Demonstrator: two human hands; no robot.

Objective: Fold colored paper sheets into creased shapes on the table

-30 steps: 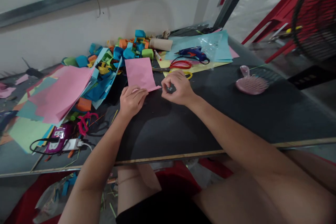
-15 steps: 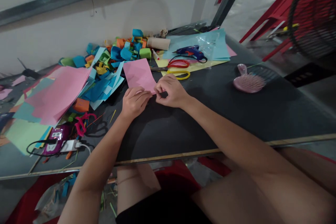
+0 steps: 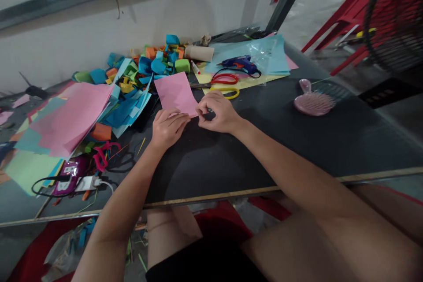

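A pink sheet of paper (image 3: 176, 91) lies on the dark table in front of me. My left hand (image 3: 169, 128) is closed at its lower left edge, fingers pressed together on the paper. At the lower right corner, my right hand (image 3: 216, 112) makes a pinch, thumb and forefinger curled round the edge. Just beyond the right hand lie scissors (image 3: 224, 92) with one yellow and one red handle loop. The part of the near edge under my fingers is hidden.
A heap of folded coloured paper pieces (image 3: 158, 66) sits against the wall. Larger sheets (image 3: 72, 119) and a purple device (image 3: 71, 174) with cables lie left. A blue glue gun (image 3: 241, 65), a cardboard tube (image 3: 199, 53) and a pink hairbrush (image 3: 313, 102) are farther right. A fan (image 3: 396, 26) stands beyond.
My right hand has shifted very slightly right along the paper's near edge. My left hand stays almost in place, and the paper lies much as before.
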